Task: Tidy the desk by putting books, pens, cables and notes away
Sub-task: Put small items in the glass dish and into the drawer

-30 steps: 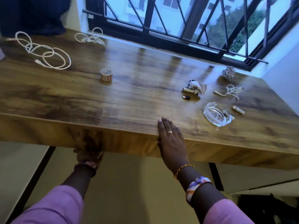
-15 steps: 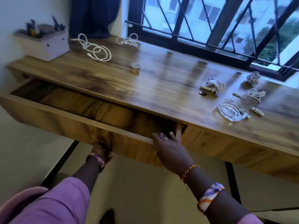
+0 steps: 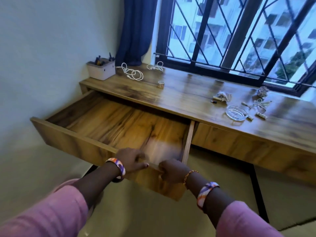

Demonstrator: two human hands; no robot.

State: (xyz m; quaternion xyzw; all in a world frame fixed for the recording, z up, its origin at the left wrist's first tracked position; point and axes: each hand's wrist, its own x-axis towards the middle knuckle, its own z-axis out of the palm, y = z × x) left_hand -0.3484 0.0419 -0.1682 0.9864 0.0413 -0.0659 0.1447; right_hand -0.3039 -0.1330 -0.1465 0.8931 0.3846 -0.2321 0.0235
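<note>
The wooden desk's left drawer (image 3: 71, 139) stands pulled far out and nothing lies inside it. My left hand (image 3: 131, 159) and my right hand (image 3: 172, 170) both grip the drawer's front edge near its right corner. On the desk top lie a long white cable (image 3: 132, 73) at the back left, a smaller white cable coil (image 3: 156, 66) by the window, a tape roll (image 3: 160, 84), crumpled paper (image 3: 223, 96), another paper ball (image 3: 261, 91), a tangled cord (image 3: 258, 105) and a glass ashtray (image 3: 236, 112).
A white organiser box (image 3: 100, 70) with pens stands at the desk's back left corner against the wall. A blue curtain (image 3: 136, 29) hangs behind it. A barred window runs along the back. A second, shut drawer front (image 3: 239, 139) lies to the right.
The drawer has slid from closed to far out. My left hand came up from beneath onto the drawer's front edge, and my right hand moved from the desk top to that edge.
</note>
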